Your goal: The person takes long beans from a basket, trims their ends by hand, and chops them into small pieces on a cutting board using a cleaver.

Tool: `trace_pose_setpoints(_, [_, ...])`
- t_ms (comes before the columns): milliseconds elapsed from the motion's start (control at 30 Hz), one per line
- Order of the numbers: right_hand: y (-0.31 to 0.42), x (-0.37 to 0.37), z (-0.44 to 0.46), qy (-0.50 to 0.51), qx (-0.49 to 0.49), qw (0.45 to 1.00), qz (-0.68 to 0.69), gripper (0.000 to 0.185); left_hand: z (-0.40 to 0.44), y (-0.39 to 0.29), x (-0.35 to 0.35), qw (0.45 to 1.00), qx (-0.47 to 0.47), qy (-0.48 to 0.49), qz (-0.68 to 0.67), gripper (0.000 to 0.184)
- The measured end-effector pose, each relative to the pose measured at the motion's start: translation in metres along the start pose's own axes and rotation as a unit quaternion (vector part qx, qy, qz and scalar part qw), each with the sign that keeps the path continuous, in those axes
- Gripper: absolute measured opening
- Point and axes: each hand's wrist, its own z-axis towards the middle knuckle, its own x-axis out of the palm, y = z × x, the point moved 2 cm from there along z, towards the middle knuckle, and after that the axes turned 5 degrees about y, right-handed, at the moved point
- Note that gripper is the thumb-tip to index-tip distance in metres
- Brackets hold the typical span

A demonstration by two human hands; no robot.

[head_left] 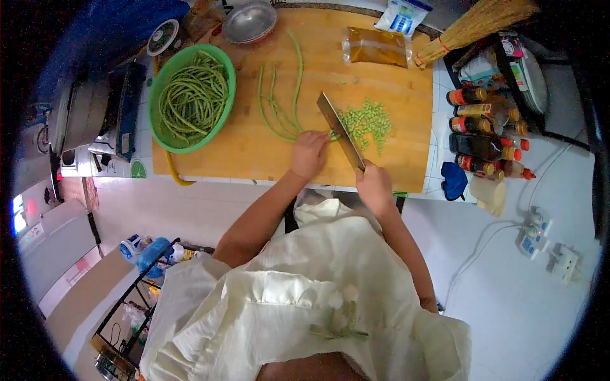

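Note:
My left hand point(310, 154) is closed on the ends of several long green beans point(275, 105), which trail away to the left and up over the wooden board point(394, 159). In my right hand point(375, 184) is the handle of a wide cleaver point(342, 131). Its blade stands close beside my left fingertips, over the bean ends. Chopped bean pieces point(367, 122) lie in a loose pile to the right of the blade. A green basket point(231, 86) full of whole long beans rests at the board's left side.
A metal bowl point(250, 23) sits at the back left. At the back right are a bag of brown liquid point(377, 47), a white packet point(404, 16) and a straw brush point(476, 32). Several sauce bottles point(473, 146) and a blue cloth point(454, 181) line the right side.

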Motion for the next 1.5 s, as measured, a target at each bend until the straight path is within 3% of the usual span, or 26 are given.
trace_pose_setpoints(200, [0.016,-0.001,0.018,0.008,0.013,1.000,0.003,0.022,0.000,-0.001,-0.003,0.999,-0.030,0.041,0.008,0.024])
trace_pose_setpoints(400, [0.035,0.002,0.037,0.023,0.031,0.999,0.003,0.023,0.002,-0.003,-0.002,1.000,-0.011,0.016,0.001,0.023])
trace_pose_setpoints(500, [0.038,0.005,0.036,-0.027,0.033,0.999,0.012,0.024,0.000,-0.007,-0.005,1.000,-0.004,0.008,0.010,0.023])
trace_pose_setpoints(567, [0.031,0.003,0.035,0.028,0.053,0.998,-0.005,0.025,0.000,-0.002,0.000,1.000,-0.006,0.023,0.012,0.023])
trace_pose_setpoints(700, [0.005,0.007,0.018,0.032,0.066,0.997,-0.019,0.027,-0.003,0.001,0.003,0.999,-0.015,0.040,0.016,0.023])
trace_pose_setpoints(767, [-0.001,0.008,0.012,-0.018,0.038,0.999,0.027,0.026,-0.004,0.001,0.003,0.999,-0.024,0.038,0.016,0.024])
trace_pose_setpoints(1000, [0.014,-0.003,-0.002,-0.047,0.002,0.999,0.025,0.027,-0.005,0.004,0.002,0.995,-0.096,0.033,-0.013,0.025])
trace_pose_setpoints(1300, [0.012,0.009,0.011,-0.013,-0.012,0.999,0.039,0.025,-0.005,0.000,-0.002,0.998,-0.059,-0.004,-0.007,0.014])
trace_pose_setpoints(1500, [0.036,0.008,0.039,0.045,0.053,0.998,0.001,0.021,0.001,-0.004,-0.006,0.999,-0.033,0.002,0.011,0.011])
